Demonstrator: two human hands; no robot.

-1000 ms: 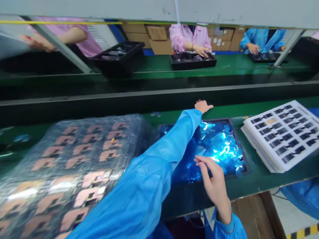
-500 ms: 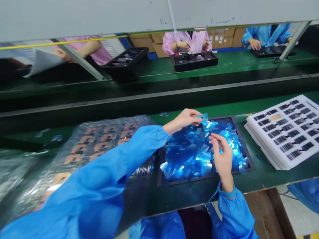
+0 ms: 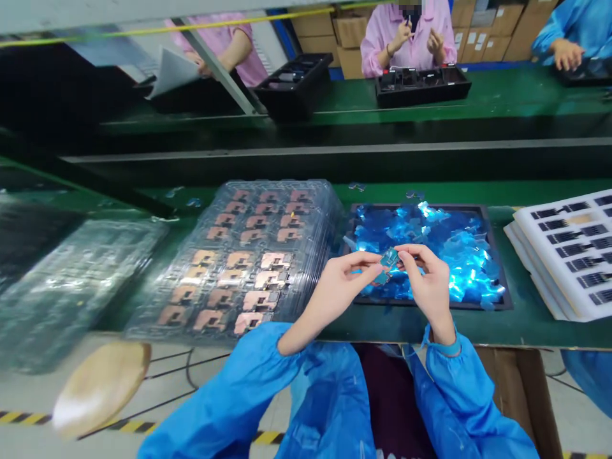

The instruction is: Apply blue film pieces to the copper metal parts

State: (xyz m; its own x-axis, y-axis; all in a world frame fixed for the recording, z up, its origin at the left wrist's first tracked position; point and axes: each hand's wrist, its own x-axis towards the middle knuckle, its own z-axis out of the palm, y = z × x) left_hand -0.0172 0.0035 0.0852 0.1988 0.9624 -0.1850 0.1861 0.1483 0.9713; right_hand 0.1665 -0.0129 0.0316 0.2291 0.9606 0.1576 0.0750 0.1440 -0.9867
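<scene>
Where the left hand [image 3: 340, 284] and the right hand [image 3: 430, 280] meet, a small blue-green film-covered piece [image 3: 388, 259] is pinched between them. Thumb and forefinger of each hand are closed on its opposite ends, and the remaining fingers are loosely curled. The piece is held in the air just above the near-left part of the shallow black rectangular tray [image 3: 497, 305], which is heaped with shiny blue film scraps [image 3: 454, 242] and sits on the green workbench [image 3: 482, 191]. Just left of the tray stands a stack of clear plastic blister trays [image 3: 310, 210] whose top layer carries copper-pink flat parts [image 3: 268, 260] in three columns. To its right lies a stack of white foam sheets [image 3: 538, 255] set with small black components. Judged risks: the piece looks thin and is gripped only at its edges, so a slip of either pinch would likely drop it among the blue scraps, where its similar colour would make it hard to find; a hard pull could bend it. Counts: two hands, one held piece, one black tray, one near blister stack plus a second, blurred stack [image 3: 81, 274] at far left, one white stack — its sheets too close to number — and three co-workers opposite, two in pink sleeves and one in blue.
</scene>
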